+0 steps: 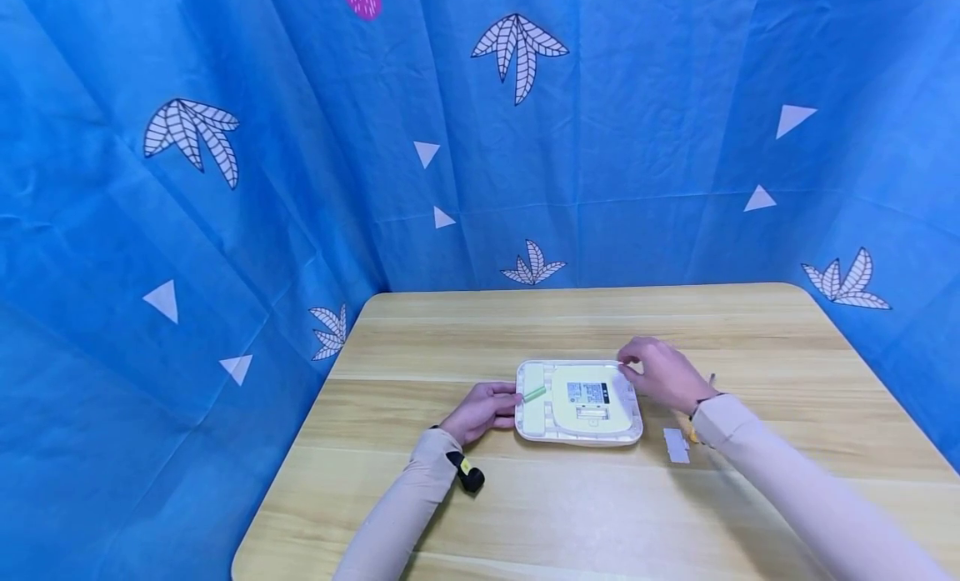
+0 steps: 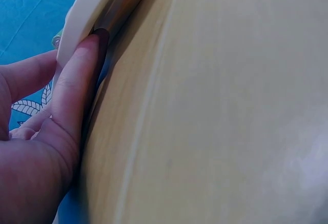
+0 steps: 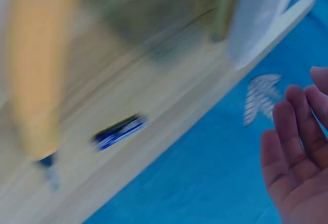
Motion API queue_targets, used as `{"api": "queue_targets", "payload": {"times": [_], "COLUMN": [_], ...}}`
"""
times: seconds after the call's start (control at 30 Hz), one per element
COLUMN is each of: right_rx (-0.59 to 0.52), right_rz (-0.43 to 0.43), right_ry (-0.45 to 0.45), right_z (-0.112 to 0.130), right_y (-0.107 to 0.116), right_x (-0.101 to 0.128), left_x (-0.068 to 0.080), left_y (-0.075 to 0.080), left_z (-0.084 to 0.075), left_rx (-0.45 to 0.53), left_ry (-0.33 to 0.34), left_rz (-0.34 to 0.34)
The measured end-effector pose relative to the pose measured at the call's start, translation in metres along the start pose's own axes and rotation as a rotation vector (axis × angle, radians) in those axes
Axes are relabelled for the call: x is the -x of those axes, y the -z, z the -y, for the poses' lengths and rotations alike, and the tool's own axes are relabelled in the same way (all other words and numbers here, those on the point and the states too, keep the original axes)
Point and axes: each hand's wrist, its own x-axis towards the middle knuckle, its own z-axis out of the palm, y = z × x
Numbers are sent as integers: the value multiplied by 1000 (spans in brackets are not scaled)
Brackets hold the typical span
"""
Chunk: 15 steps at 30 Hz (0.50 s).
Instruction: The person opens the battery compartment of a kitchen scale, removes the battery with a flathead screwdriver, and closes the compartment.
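Note:
A white square device [image 1: 577, 404] lies on the wooden table [image 1: 570, 506], label side up, with a small green piece [image 1: 535, 393] on its left strip. My left hand [image 1: 504, 399] rests against the device's left edge; in the left wrist view a straight finger [image 2: 77, 85] presses along that white rim [image 2: 82, 14]. My right hand [image 1: 628, 366] hovers over the device's far right corner. Its fingers [image 3: 294, 142] show relaxed and hold nothing in the blurred right wrist view.
A small white cover plate [image 1: 676, 445] lies right of the device, by my right wrist. The right wrist view shows a blurred yellow handle [image 3: 33, 80] and a blue-black battery [image 3: 119, 130] on the table. Blue patterned cloth [image 1: 225, 189] walls the table on three sides.

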Motion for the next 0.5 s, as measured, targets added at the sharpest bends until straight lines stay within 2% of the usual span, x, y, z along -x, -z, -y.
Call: {"api": "queue_targets", "payload": {"times": [0.2,0.5], "right_rx": [-20,-29], "right_rz": [29,128], "right_ry": [102,171], "right_z": [31,61], "right_y": [-11,-31], "right_x": [-13,-24], "left_x": [0,0], "left_y": [-1,-2], "left_z": [0,0], "left_rx": [1,-4], "left_ry": [-1,0], "left_rz": [-2,-15]}}
